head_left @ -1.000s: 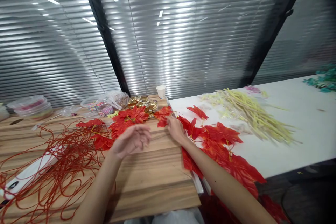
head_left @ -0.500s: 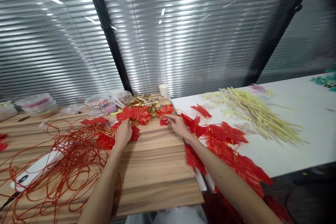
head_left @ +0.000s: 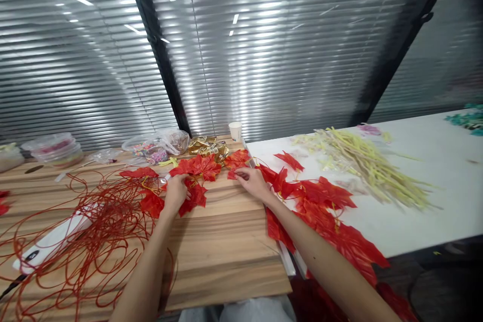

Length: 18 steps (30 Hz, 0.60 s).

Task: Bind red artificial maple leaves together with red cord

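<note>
Red artificial maple leaves (head_left: 206, 167) on a thin cord stretch across the wooden tabletop. My left hand (head_left: 176, 194) is closed among them, fingertips curled at a leaf (head_left: 194, 197); the exact grip is partly hidden. My right hand (head_left: 253, 182) pinches the lower edge of another red leaf (head_left: 237, 158) near the tabletop's right edge. From there more of the leaf garland (head_left: 326, 193) runs under my right forearm, over the white table and down past its front edge. A big tangle of red cord (head_left: 109, 231) lies left of my left hand.
A white power strip (head_left: 56, 241) lies under the cord. Along the back are stacked plastic tubs (head_left: 55, 150), bags of colourful bits (head_left: 151, 150), gold wrappers (head_left: 209, 147) and a paper cup (head_left: 235, 131). Yellow stems (head_left: 373, 166) lie on the white table (head_left: 445, 201).
My left hand has shifted slightly down and left, and the leaf beside it has spread lower. The fingers of my right hand have drawn in at the leaf edge.
</note>
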Each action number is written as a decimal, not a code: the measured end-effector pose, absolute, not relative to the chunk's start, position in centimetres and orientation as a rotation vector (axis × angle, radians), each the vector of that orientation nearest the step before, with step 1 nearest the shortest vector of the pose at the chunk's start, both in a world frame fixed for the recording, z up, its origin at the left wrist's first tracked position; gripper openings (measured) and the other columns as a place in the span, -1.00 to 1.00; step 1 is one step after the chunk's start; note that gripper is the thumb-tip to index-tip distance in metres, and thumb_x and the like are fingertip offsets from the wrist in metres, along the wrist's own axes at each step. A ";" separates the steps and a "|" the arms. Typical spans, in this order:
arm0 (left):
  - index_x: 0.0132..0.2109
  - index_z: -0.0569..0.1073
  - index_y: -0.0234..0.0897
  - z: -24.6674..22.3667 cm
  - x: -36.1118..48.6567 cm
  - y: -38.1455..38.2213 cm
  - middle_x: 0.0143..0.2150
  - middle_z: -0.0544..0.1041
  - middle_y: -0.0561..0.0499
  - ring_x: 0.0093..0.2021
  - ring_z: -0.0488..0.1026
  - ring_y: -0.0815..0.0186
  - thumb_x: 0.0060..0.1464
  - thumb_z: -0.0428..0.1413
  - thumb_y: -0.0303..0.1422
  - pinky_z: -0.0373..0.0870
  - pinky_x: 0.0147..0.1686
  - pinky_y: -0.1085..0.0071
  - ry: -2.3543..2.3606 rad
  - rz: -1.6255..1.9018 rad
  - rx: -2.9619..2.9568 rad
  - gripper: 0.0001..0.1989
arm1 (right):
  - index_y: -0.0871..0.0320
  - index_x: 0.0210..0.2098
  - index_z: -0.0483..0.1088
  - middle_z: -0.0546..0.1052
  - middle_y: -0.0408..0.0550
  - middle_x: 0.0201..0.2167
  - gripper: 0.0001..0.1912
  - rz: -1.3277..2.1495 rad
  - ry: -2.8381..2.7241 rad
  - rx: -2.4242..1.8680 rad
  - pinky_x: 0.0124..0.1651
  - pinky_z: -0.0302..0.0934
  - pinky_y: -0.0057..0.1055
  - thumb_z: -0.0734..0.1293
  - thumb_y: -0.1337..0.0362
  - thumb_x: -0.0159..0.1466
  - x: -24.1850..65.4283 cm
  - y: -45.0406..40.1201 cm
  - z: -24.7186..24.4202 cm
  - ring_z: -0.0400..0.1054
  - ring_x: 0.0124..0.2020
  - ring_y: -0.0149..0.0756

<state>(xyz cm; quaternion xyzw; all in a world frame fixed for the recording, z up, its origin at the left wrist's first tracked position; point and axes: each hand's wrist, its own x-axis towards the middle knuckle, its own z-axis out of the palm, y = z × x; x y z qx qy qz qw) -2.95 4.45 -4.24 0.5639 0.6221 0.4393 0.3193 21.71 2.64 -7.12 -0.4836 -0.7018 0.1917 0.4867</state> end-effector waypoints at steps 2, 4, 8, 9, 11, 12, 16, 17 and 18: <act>-0.47 0.50 -0.31 -4.3 -3.0 4.5 -0.84 0.29 0.08 -0.80 0.22 0.37 -0.29 -0.05 -0.63 0.23 -0.66 0.46 1.649 1.157 1.550 -0.73 | 0.18 -0.31 0.45 0.54 -0.06 -0.35 -0.82 0.408 -1.726 -1.201 -0.28 0.25 -0.46 0.25 0.36 0.11 21.7 2.6 -7.2 0.40 -0.35 -0.35; -0.48 0.50 -0.30 -4.3 -3.1 4.6 -0.70 0.43 -0.02 -0.65 0.35 0.31 -0.25 0.04 -0.55 0.29 -0.53 0.41 1.713 1.163 1.756 -0.84 | 0.18 -0.36 0.45 0.54 -0.08 -0.39 -0.86 0.368 -1.732 -1.225 -0.31 0.23 -0.47 0.25 0.33 0.12 21.6 2.5 -7.2 0.39 -0.39 -0.35; -0.39 0.49 -0.28 -4.1 -2.7 4.3 -0.34 0.51 -0.14 -0.29 0.42 0.17 -0.14 0.10 -0.23 0.30 -0.30 0.35 1.996 0.919 2.156 -0.79 | 0.16 -0.35 0.42 0.52 -0.09 -0.41 -0.87 0.302 -1.778 -1.196 -0.30 0.21 -0.47 0.23 0.36 0.14 21.6 2.4 -7.1 0.38 -0.38 -0.35; -0.36 0.48 -0.27 -4.0 -2.5 4.1 -0.31 0.50 -0.13 -0.28 0.41 0.17 -0.11 0.07 -0.17 0.29 -0.30 0.35 2.072 0.809 2.186 -0.73 | 0.16 -0.34 0.41 0.52 -0.09 -0.40 -0.87 0.287 -1.787 -1.184 -0.29 0.20 -0.47 0.23 0.37 0.14 21.6 2.3 -7.1 0.38 -0.37 -0.35; -0.33 0.47 -0.24 -3.9 -2.1 3.8 -0.26 0.47 -0.10 -0.27 0.41 0.17 -0.08 0.02 -0.11 0.29 -0.33 0.36 2.173 0.642 2.203 -0.69 | 0.15 -0.32 0.39 0.51 -0.08 -0.40 -0.87 0.261 -1.793 -1.167 -0.28 0.20 -0.46 0.22 0.38 0.15 21.5 2.3 -7.0 0.38 -0.36 -0.34; -0.31 0.47 -0.23 -3.9 -1.9 3.6 -0.23 0.45 -0.09 -0.27 0.41 0.17 -0.06 0.01 -0.12 0.28 -0.35 0.36 2.200 0.599 2.210 -0.70 | 0.15 -0.31 0.37 0.50 -0.08 -0.40 -0.86 0.252 -1.793 -1.158 -0.29 0.20 -0.46 0.21 0.38 0.15 21.5 2.3 -7.0 0.38 -0.37 -0.34; -0.31 0.45 -0.21 -4.0 -1.7 3.6 -0.16 0.41 -0.06 -0.25 0.41 0.20 0.02 -0.05 -0.25 0.27 -0.34 0.38 2.214 0.699 2.220 -0.78 | 0.15 -0.29 0.33 0.48 -0.08 -0.41 -0.85 0.252 -1.793 -1.117 -0.31 0.19 -0.46 0.16 0.39 0.19 21.4 2.4 -7.1 0.36 -0.40 -0.34; -0.31 0.44 -0.22 -4.0 -1.7 3.7 -0.15 0.41 -0.06 -0.24 0.41 0.21 0.03 -0.06 -0.26 0.27 -0.33 0.38 2.206 0.759 2.219 -0.78 | 0.14 -0.28 0.32 0.47 -0.08 -0.42 -0.85 0.264 -1.792 -1.110 -0.32 0.19 -0.46 0.15 0.39 0.20 21.4 2.4 -7.1 0.36 -0.41 -0.34; -0.31 0.43 -0.23 -4.0 -1.8 3.7 -0.15 0.41 -0.07 -0.24 0.41 0.20 0.04 -0.06 -0.27 0.26 -0.33 0.37 2.196 0.818 2.217 -0.79 | 0.14 -0.28 0.31 0.47 -0.08 -0.43 -0.85 0.282 -1.791 -1.104 -0.32 0.19 -0.46 0.15 0.39 0.20 21.4 2.4 -7.1 0.37 -0.42 -0.34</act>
